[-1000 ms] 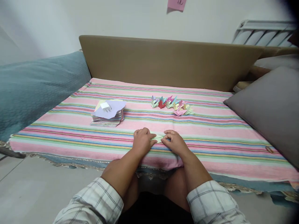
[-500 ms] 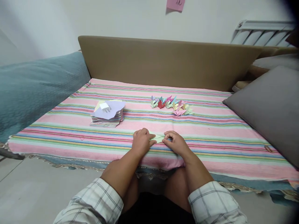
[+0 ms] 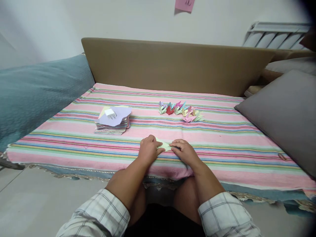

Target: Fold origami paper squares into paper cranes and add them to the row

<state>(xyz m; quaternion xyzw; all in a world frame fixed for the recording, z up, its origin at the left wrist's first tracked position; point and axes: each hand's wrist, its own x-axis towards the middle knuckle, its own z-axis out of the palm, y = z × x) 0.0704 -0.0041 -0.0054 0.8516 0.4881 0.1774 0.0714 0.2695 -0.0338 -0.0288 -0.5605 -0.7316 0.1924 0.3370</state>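
Observation:
A small pale green piece of folded origami paper (image 3: 163,145) lies on the striped cloth close in front of me. My left hand (image 3: 149,148) grips its left end, thumb and forefinger on the paper. At the right end, my right hand (image 3: 184,150) pinches the paper between thumb and bent fingers. Part of the paper is covered by my fingers. Beyond my hands stand several folded paper cranes (image 3: 177,108) in red, pink, green, yellow, blue and purple, grouped close together.
To the left sits a stack of paper sheets (image 3: 112,126) with a white plug adapter (image 3: 110,113) on top. A striped cloth (image 3: 74,126) covers the seat. Grey cushions (image 3: 283,108) lean at the right; a teal-covered armrest (image 3: 44,89) bounds the left. Behind rises a brown backrest (image 3: 172,64).
My right hand has shifted slightly left along the paper, its fingers now flatter and closer to my left hand. My left hand stays at the left end.

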